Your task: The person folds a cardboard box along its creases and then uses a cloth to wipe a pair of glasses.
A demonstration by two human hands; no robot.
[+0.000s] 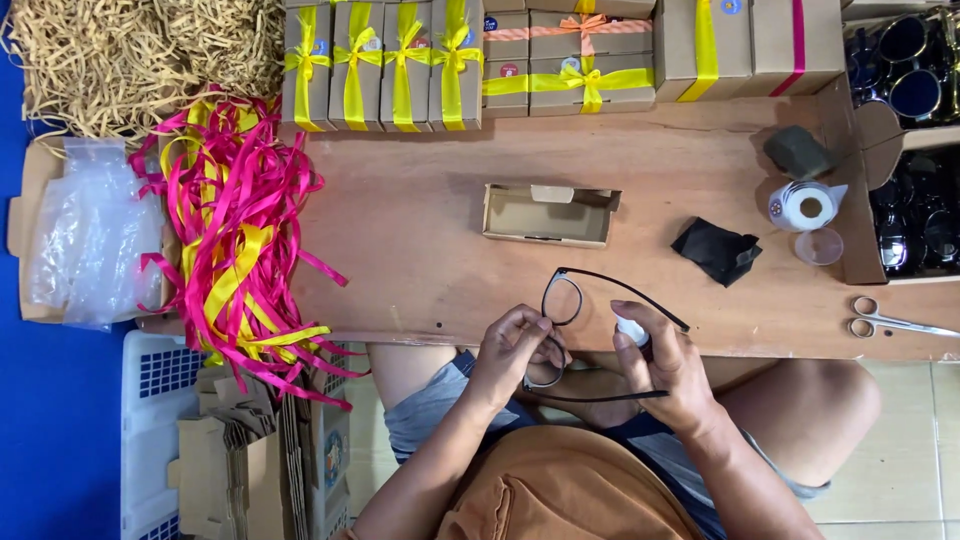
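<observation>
My left hand [515, 352] pinches glasses [563, 300] at frame, held over table edge above lap, arms unfolded (lens faces nozzle). Right hand [668, 368] clenched round small spray bottle [632, 331], finger on top. Open box [547, 214] lies just beyond, within reach.

The middle of the wooden table [420, 230] lies bare, giving open passage from the near edge to the far row of ribbon-tied boxes [385, 65]. An open cardboard box [547, 214] sits mid-table, with free room on either side. To the left, a heap of pink and yellow ribbons [235, 225] spills over the edge. To the right stand a black cloth [716, 250], a white tape roll [806, 206], a dark sponge [799, 152] and, near the right edge, scissors [890, 320]
</observation>
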